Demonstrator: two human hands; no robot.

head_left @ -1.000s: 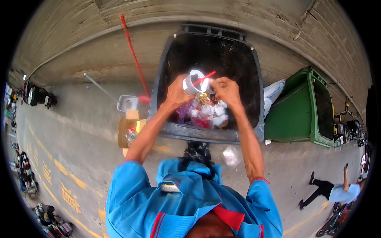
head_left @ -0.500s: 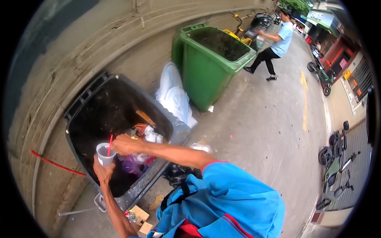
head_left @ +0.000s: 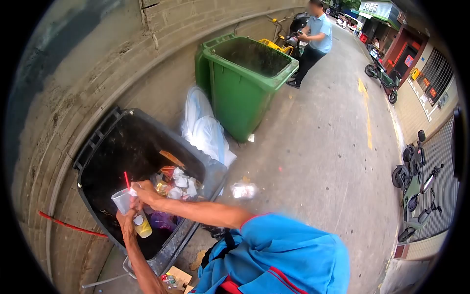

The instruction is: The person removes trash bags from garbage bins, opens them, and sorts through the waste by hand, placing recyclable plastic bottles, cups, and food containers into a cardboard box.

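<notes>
A translucent plastic cup is tilted in my left hand, whose fingers wrap round it over the black bin. My right hand is closed at the cup's rim, pinching a red straw that points upward; a small whitish bit shows by its fingertips. Just below both hands is a yellow and white cup; whether my left hand touches it I cannot tell. White crumpled paper and a purple plastic bag lie inside the bin.
A green bin stands beyond, with white bags between the bins. A person in a light blue shirt is past it. The wall runs along the left; scooters are parked at right.
The cup has tipped over toward the left, and the straw now rises beside its rim. The yellow and white cup has come into view below my hands. The other person now stands closer to the wall.
</notes>
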